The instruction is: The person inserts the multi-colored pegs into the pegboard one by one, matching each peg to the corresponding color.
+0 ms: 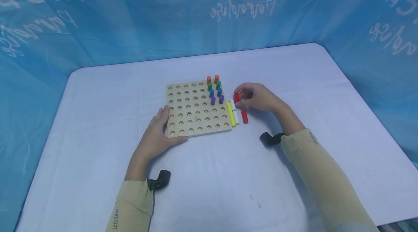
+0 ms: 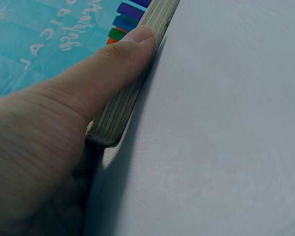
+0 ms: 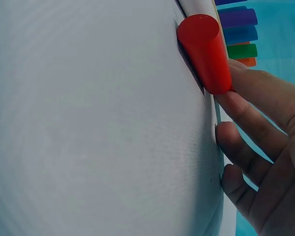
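A square wooden pegboard [image 1: 192, 114] with rows of round holes lies on the table. My left hand [image 1: 156, 134] holds its near left corner, the thumb [image 2: 132, 46] along the near edge and the fingers at the left side. Pairs of orange [image 1: 216, 79], green [image 1: 218, 85], blue [image 1: 219, 92] and purple pegs [image 1: 221, 99] stand at its far right. Right of the board, my right hand [image 1: 259, 97] pinches a red peg [image 1: 236, 97] between thumb and fingers. A second red peg [image 1: 245, 116] lies nearer, large in the right wrist view.
Along the board's right edge lie a yellow length [image 1: 231, 115] and white pegs [image 1: 236, 117]. A white cloth [image 1: 209, 185] covers the table. Blue printed curtains [image 1: 147, 18] hang behind it and at both sides. Each wrist bears a black camera mount [image 1: 160, 180].
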Tool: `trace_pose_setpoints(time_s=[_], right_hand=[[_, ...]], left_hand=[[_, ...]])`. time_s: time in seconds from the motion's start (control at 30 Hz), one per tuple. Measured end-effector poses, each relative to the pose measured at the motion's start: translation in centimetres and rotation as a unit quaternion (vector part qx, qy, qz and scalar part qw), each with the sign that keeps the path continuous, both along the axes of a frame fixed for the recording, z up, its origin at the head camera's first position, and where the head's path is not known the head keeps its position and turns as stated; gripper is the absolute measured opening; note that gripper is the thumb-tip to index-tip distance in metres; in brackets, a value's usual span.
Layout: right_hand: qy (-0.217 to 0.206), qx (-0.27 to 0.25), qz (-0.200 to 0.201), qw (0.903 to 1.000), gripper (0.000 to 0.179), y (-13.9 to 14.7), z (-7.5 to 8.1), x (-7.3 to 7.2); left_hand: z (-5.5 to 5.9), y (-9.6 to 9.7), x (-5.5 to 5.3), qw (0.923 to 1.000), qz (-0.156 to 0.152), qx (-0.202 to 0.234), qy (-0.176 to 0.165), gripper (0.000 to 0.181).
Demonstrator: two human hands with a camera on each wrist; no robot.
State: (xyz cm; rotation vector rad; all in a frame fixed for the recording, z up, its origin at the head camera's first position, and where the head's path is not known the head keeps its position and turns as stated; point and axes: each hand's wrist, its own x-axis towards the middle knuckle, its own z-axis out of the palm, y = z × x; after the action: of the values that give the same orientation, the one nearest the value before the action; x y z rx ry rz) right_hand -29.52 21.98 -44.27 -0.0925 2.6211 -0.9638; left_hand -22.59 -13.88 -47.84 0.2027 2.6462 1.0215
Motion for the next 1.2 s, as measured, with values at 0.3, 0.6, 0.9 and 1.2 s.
trace_pose_setpoints(time_s=[0.3, 0.6, 0.9, 1.2], right_hand=[[0.005, -0.01, -0.013, 0.9999, 0.038, 0.0, -0.1, 0.1], [0.027, -0.009, -0.008, 0.9996, 0.04, 0.0, 0.0, 0.1], [0.045, -0.013, -0.008, 0.9989, 0.037, -0.2, 0.2, 0.2], [0.068, -0.019, -0.002, 0.9975, 0.037, -1.0, 1.1, 0.8]], left_hand=[[0.2, 0.2, 0.0, 1.0, 0.003, 0.005, -0.007, 0.128], [0.3, 0.2, 0.1, 0.9999, 0.004, 0.005, -0.008, 0.128], [0.2, 0.1, 0.1, 1.0, 0.004, 0.003, -0.004, 0.127], [0.1, 0.1, 0.0, 1.0, 0.003, -0.002, -0.001, 0.128]])
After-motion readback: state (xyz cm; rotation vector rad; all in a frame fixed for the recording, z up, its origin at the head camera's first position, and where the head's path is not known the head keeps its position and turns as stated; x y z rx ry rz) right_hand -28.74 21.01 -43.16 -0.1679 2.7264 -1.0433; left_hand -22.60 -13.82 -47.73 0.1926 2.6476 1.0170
